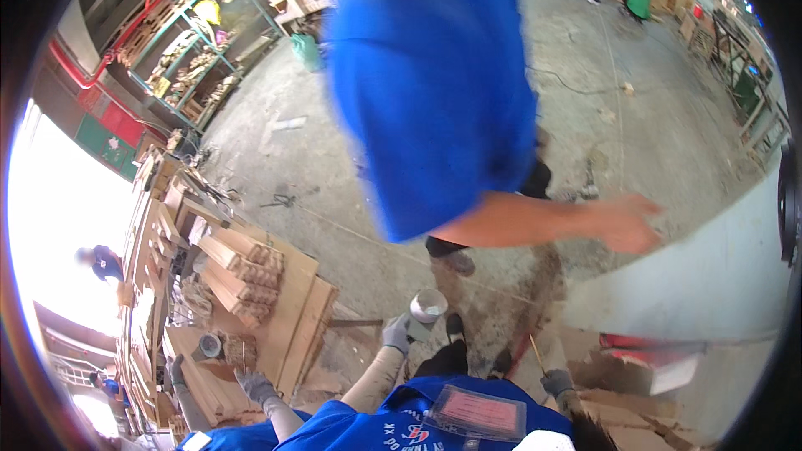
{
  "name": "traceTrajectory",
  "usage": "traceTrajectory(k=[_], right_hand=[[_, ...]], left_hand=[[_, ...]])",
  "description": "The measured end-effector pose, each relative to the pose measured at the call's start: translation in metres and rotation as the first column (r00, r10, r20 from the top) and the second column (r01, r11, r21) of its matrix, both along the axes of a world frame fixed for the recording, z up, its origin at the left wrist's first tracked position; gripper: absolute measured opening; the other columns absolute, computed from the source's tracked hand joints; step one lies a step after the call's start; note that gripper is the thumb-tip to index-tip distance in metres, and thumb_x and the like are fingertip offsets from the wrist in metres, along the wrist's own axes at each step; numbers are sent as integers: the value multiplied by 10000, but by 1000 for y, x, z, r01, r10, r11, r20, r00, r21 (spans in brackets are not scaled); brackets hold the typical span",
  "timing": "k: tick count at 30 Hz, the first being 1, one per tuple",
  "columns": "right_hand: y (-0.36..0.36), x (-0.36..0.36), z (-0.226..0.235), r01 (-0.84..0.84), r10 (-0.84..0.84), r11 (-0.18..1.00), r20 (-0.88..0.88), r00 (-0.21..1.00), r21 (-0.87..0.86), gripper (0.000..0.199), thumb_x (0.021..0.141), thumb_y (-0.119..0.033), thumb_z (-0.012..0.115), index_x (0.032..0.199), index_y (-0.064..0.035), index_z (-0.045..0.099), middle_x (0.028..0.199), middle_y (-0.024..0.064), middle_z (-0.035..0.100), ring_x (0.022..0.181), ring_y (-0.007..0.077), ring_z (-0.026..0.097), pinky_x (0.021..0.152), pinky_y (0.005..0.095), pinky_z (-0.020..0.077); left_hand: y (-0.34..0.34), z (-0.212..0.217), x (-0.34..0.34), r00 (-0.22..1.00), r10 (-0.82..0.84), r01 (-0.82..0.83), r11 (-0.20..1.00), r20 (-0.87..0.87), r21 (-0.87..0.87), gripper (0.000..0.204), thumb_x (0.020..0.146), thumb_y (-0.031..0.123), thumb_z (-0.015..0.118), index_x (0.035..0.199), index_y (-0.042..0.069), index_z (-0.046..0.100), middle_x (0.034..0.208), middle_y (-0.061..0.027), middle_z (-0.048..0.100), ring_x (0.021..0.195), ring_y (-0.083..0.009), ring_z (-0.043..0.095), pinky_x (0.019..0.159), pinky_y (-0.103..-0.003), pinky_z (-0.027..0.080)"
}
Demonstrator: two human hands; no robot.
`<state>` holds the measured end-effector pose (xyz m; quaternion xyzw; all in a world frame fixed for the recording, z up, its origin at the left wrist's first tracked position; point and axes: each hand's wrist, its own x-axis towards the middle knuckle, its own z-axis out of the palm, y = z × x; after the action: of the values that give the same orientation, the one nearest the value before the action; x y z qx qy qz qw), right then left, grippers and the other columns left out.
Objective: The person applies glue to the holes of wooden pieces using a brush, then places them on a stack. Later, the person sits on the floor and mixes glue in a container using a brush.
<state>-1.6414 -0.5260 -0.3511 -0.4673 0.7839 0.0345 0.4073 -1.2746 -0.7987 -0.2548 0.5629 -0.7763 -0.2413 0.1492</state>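
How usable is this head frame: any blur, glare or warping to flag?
Head view: the co-worker's blue shirt and bare arm are smeared by motion; daylight at the left edge is blown out white; fisheye bends the shelves; the left hand holding a cup is fairly sharp.

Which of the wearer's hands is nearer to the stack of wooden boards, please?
Left. The left hand, gloved and holding a metal cup, is just to the right of the wooden boards. The right hand, holding a thin stick, is farther right, near the cardboard.
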Motion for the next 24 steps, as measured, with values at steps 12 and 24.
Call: traceTrajectory(k=[12, 24], right_hand=[[-256, 69, 102, 208, -95, 844, 244, 965, -494, 281, 810, -325, 545, 747, -62, 621, 725, 199, 594, 719, 384, 588, 625, 456, 448], [-402, -55, 94, 274, -192, 837, 215, 957, -473, 257, 848, -279, 525, 910, -42, 604, 814, 202, 614, 776, 400, 585, 683, 475, 450]], left_hand=[[-228, -30, -45, 433, 693, -151, 687, -577, 711, 272, 766, 40, 594, 1036, 61, 608, 1002, -132, 614, 909, -261, 601, 767, -337, 501], [-333, 16, -192, 204, 674, 388, 610, -710, 691, 369, 941, 262, 492, 1274, 106, 466, 1277, -82, 496, 1174, -227, 474, 962, -409, 416]])
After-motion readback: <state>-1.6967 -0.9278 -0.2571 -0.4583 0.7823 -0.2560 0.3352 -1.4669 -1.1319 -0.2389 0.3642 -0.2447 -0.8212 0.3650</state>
